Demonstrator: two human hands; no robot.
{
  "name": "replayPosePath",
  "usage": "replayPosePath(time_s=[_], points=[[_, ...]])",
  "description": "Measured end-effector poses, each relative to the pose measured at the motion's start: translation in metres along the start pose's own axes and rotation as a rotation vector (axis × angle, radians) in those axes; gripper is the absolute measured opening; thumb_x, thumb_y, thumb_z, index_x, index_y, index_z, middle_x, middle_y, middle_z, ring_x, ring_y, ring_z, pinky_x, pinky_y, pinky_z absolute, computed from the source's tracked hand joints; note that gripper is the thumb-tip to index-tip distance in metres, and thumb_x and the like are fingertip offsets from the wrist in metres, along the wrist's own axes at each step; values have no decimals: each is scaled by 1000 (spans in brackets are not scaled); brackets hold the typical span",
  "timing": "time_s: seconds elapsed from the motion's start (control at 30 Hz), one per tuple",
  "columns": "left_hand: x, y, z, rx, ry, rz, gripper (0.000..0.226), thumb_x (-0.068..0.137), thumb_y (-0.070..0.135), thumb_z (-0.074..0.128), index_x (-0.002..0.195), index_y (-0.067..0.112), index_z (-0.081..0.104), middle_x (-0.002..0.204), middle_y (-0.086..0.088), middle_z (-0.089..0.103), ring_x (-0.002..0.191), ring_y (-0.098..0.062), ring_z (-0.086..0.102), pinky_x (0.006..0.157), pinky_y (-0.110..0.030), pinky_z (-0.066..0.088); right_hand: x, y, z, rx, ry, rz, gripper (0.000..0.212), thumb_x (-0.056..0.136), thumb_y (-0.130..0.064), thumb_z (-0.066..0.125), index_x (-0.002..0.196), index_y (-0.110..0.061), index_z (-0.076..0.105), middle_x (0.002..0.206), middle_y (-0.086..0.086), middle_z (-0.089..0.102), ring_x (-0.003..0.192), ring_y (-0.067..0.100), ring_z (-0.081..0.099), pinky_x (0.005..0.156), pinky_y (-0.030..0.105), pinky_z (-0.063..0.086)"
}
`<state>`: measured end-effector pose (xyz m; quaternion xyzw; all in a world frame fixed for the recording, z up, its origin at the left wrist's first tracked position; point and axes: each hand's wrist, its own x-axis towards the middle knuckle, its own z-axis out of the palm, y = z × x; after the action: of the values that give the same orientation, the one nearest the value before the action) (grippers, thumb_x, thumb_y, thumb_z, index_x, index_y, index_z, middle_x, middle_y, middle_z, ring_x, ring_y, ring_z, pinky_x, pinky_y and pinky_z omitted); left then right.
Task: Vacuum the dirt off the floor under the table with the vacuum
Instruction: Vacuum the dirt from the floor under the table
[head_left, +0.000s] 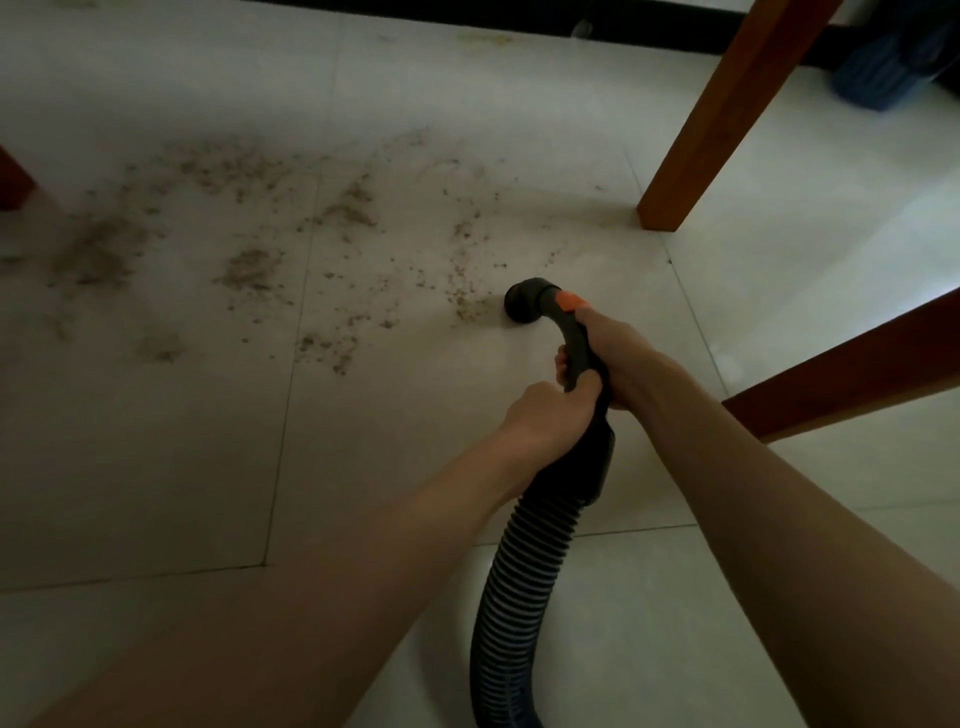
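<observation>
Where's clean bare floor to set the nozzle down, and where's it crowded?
Bare tile lies between the nozzle and the upright table leg, and along the near left, beside the left hand. Dirt crowds the floor left of the nozzle. The right hand also grips the hose handle.
</observation>
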<state>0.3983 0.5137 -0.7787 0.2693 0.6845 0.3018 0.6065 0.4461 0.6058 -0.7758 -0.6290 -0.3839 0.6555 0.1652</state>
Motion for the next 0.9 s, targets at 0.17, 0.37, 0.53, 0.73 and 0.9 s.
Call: replayPosePath(time_s=[0.17, 0.37, 0.53, 0.73, 0.9], points=[[-3, -7, -4, -22, -1, -4, 59, 93, 54, 39, 106, 2, 61, 82, -6, 62, 70, -18, 61, 60, -24, 48, 4, 14, -3, 192, -95, 46, 54, 91, -42, 59, 127, -2, 48, 66, 9, 50, 38, 15, 50, 40, 20, 46], [-6, -3, 2, -10, -9, -2, 59, 94, 55, 35, 110, 4, 60, 92, -8, 64, 80, -21, 63, 70, -27, 50, 4, 14, -6, 232, -102, 55, 54, 90, -41, 61, 126, -4, 49, 63, 7, 49, 33, 13, 48, 37, 19, 44], [-19, -8, 9, -50, -4, -9, 60, 95, 55, 32, 115, 4, 57, 96, -9, 64, 84, -23, 64, 71, -28, 51, -8, 15, -6, 108, -130, 50, 45, 90, -42, 60, 103, 0, 54, 57, 6, 50, 35, 13, 48, 37, 20, 43], [-31, -15, 14, -89, 20, 2, 58, 97, 51, 29, 122, 5, 53, 106, -11, 63, 90, -24, 62, 72, -27, 49, -18, 20, 2, -9, -222, 68, 44, 93, -43, 54, 78, -2, 53, 56, 6, 48, 35, 11, 46, 36, 19, 42], [-30, -12, 1, -87, 21, -18, 61, 96, 55, 30, 121, 5, 54, 108, -11, 63, 93, -26, 63, 78, -30, 51, -15, 17, 10, 29, -168, 18, 41, 90, -41, 61, 99, -1, 54, 57, 6, 50, 35, 12, 48, 36, 20, 43]])
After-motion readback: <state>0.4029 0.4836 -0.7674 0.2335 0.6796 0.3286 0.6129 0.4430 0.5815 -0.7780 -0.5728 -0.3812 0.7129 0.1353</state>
